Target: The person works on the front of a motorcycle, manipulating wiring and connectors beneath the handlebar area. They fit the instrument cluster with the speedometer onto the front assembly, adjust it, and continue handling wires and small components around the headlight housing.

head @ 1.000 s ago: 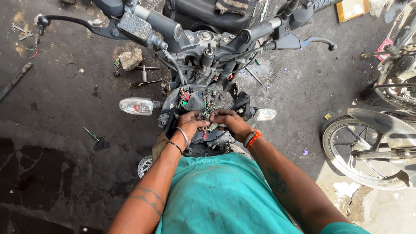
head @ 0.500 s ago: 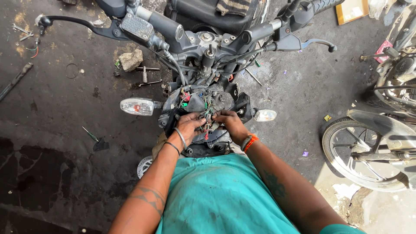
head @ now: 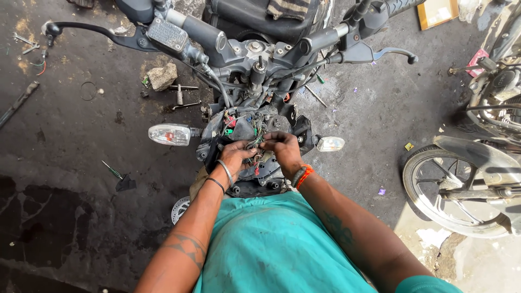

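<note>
A: Where are the person's 2 hands?

B: Both sit at the front of the motorcycle's stripped headstock, in the tangle of coloured wires [head: 247,127]. The left hand [head: 236,154] and the right hand [head: 282,147] meet fingertip to fingertip, each curled and pinching at the same small bunch of wires between them. Exactly which wire each holds is too small to tell.

A: Why so close together?

B: It looks like 2-handed fine work: 1 hand steadies the strand while the other works on it. The person stands right against the front of the bike, so the wiring lies straight below the eyes and both forearms reach it with bent elbows.

A: And the wiring is exposed why?

B: No headlamp or cover shows, so the harness hangs open under the handlebar [head: 255,43]. The 2 turn signals, the left-side one [head: 170,134] and the right-side one [head: 330,143], stick out on their stalks either side of the hands.

A: What lies around?

B: Loose tools [head: 182,95] and a stone [head: 163,76] lie on the dark oily floor [head: 70,163] just beside the bike, near enough to grab. A screwdriver [head: 113,170] lies further left. Another motorcycle's wheel [head: 461,190] stands well apart on the right.
</note>
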